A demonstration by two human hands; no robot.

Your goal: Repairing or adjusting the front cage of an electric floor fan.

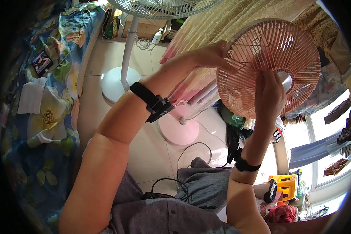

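Observation:
A pink standing fan has its round wire grille [296,43] facing me at the upper right, with a silvery disc [285,81] at the grille's middle. My left hand [214,56] grips the grille's left rim, thumb on the front and fingers toward the edge. In front of the grille, just left of the disc, my right hand [270,93] is closed with its fingertips pinched together against the wires. Whatever those fingertips hold, if anything, is hidden. Below, the fan's pink pole [202,93] runs down to a round pink base [178,128].
A second, white fan stands at the back on a round base [112,82]. On the left is a flowered bed cover [50,128] with a phone [42,63] and a white cloth [32,95]. A black cable [195,143] crosses the floor. A yellow stool [286,186] stands lower right.

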